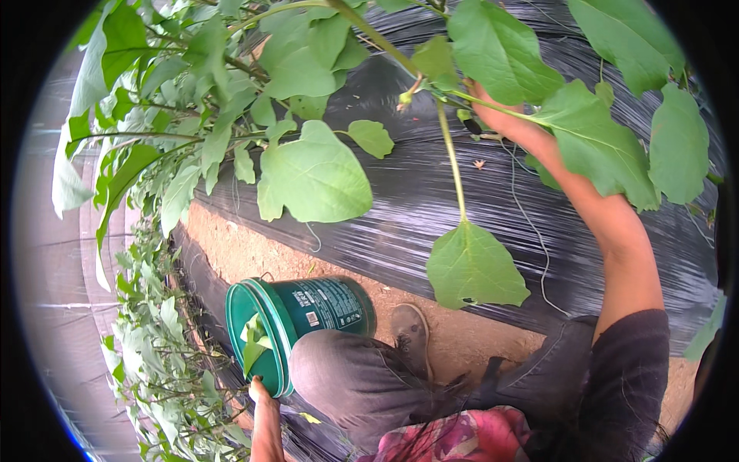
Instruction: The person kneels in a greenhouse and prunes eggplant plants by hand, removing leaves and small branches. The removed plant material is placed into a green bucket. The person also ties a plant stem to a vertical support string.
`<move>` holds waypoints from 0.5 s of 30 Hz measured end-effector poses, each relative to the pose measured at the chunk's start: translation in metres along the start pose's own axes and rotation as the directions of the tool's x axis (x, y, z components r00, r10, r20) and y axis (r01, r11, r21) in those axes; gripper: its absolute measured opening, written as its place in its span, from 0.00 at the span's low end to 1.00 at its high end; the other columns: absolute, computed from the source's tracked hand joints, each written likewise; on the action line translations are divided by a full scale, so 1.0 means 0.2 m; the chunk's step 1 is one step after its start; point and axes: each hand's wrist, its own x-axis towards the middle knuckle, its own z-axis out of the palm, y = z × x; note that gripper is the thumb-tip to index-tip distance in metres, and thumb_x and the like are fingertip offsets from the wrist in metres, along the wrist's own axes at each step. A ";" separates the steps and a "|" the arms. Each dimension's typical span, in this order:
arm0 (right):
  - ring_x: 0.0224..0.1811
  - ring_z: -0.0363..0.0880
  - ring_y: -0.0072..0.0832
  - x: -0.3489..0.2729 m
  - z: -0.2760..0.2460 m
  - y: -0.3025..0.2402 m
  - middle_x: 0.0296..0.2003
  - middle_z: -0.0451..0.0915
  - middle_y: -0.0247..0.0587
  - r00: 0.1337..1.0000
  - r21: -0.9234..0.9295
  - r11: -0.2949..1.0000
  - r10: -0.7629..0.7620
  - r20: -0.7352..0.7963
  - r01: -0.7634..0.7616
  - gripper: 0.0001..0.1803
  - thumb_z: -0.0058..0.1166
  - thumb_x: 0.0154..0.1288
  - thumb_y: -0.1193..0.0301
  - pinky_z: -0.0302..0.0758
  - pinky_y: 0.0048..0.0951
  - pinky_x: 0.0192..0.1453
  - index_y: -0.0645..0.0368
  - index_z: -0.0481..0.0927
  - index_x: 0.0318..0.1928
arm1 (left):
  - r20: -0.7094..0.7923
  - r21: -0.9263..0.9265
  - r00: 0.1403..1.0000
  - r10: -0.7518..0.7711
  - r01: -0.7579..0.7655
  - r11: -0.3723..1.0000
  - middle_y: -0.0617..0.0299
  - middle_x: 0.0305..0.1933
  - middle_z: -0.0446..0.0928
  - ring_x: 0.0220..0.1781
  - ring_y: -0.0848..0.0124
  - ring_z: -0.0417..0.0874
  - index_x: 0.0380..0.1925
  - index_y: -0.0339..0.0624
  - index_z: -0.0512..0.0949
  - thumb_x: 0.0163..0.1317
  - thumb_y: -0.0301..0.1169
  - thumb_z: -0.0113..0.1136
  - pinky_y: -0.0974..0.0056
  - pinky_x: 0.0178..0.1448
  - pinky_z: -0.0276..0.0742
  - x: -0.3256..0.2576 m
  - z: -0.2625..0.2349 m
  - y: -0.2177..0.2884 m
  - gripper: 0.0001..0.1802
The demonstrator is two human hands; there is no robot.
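Note:
A dark green plastic bucket (322, 306) is tilted onto its side by my knee, its mouth turned to the left. Some green leaf pieces (253, 343) show inside the mouth. My left hand (260, 390) is closed on the lower part of the bucket's rim. My right arm stretches far forward over the black plastic sheet, and my right hand (493, 114) reaches in among the stems of a broad-leaved plant. A large leaf (504, 54) covers its fingers, so what they touch is hidden.
Black plastic sheeting (377, 196) covers the bed ahead, with a strip of bare soil (231, 245) beside it. Leafy plants (165, 331) line the left side. A hanging leaf (473, 266) and a thin string (531, 223) cross the space before me.

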 end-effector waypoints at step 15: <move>0.22 0.77 0.39 -0.24 -0.40 0.65 0.25 0.77 0.48 0.451 -0.066 -0.690 -0.539 0.712 -0.721 0.21 0.40 0.72 0.57 0.72 0.41 0.28 0.64 0.71 0.49 | 0.396 -0.519 0.915 0.073 0.157 0.840 0.53 0.47 0.78 0.45 0.56 0.80 0.48 0.38 0.74 0.64 0.39 0.49 0.50 0.55 0.77 0.52 0.09 0.36 0.18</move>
